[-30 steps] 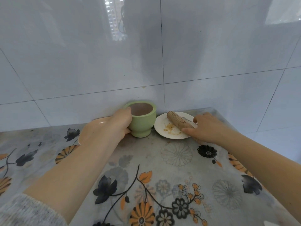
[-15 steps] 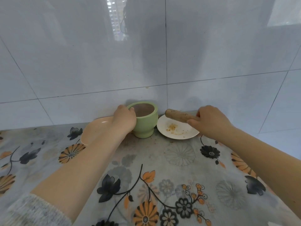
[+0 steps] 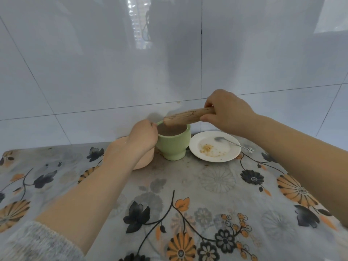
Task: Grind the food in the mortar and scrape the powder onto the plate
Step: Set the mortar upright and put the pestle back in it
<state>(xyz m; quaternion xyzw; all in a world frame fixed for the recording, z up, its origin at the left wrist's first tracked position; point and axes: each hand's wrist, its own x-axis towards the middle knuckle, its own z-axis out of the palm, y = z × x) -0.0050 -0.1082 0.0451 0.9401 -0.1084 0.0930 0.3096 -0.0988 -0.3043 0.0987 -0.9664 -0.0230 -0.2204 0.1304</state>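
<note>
A pale green mortar (image 3: 175, 146) stands at the back of the table against the tiled wall, with a brownish inside. My left hand (image 3: 140, 140) grips its left side and rim. My right hand (image 3: 226, 112) holds a wooden pestle (image 3: 188, 117) almost level, its thick end just over the mortar's mouth. To the right of the mortar lies a white plate (image 3: 231, 157) with a few tan crumbs (image 3: 206, 148) and a metal spoon (image 3: 231, 143) resting on it.
A peach-coloured plate (image 3: 143, 161) sits left of the mortar, mostly hidden under my left wrist. The table wears a grey cloth (image 3: 188, 185) with black and orange flowers. A glossy tiled wall (image 3: 169, 63) rises straight behind the objects.
My right hand has lifted the pestle off the white plate and swung it up and left over the mortar, uncovering the spoon. My left hand stays on the mortar.
</note>
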